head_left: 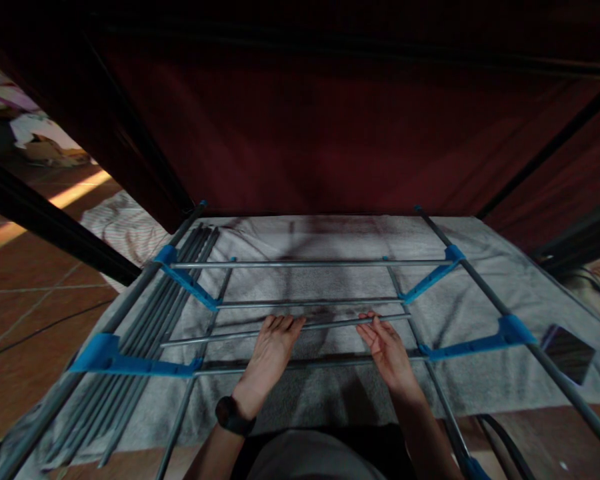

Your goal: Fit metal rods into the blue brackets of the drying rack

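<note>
Rod (330,325) | beneath left hand (276,341) | pinched in right hand (385,345)

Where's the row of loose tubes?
Head view, left side: the tubes lie on the grey cloth, under the two left blue brackets, left of the left hand.

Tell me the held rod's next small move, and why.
Probably ease the held rod slightly rightward with the left hand and right hand: in view, its left end passes the inner tip of the left near bracket, while its right end stops short of the right near bracket.
</note>
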Available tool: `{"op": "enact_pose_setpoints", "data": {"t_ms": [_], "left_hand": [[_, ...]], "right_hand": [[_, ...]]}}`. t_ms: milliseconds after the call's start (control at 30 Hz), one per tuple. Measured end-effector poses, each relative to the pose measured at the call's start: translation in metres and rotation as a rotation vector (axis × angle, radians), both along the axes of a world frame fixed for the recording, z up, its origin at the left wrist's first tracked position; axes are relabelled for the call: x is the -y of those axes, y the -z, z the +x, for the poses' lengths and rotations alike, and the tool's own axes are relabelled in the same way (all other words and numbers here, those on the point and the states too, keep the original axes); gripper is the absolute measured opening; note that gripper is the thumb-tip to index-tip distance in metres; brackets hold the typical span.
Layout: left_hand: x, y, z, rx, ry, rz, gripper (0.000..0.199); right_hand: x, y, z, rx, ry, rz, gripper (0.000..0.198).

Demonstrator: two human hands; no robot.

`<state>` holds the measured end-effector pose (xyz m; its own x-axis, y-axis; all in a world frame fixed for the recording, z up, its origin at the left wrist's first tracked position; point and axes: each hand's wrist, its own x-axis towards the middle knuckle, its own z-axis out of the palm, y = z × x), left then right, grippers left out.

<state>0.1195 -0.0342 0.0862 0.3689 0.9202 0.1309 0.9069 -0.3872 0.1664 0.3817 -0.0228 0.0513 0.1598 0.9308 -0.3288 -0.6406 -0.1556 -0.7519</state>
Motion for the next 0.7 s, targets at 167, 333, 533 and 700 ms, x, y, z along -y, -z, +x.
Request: {"op": "enact_pose_setpoints", "data": {"t_ms": [167,333,533,700], "left_hand": [[-0.001,0.008,-0.015,-0.029,-0.032,0.002,0.045],[-0.002,0.014,-0.043,-0.058,-0.119,0.018,0.043],[0.002,0.023,-0.076,-0.073,-0.242,0.061,0.039],[0.006,0.023,-0.093,-0.125,-0.353,0.104,0.036]], "right_hand": [[-0.003,0.008,0.012,0.001,0.101,-0.03,0.024],[-0.006,0.018,0.032,-0.004,0.187,-0.059,0.017],[-0.008,0.026,0.049,-0.034,0.233,-0.113,0.011],[-0.01,0.03,0.058,-0.018,0.247,-0.101,0.009]]}}
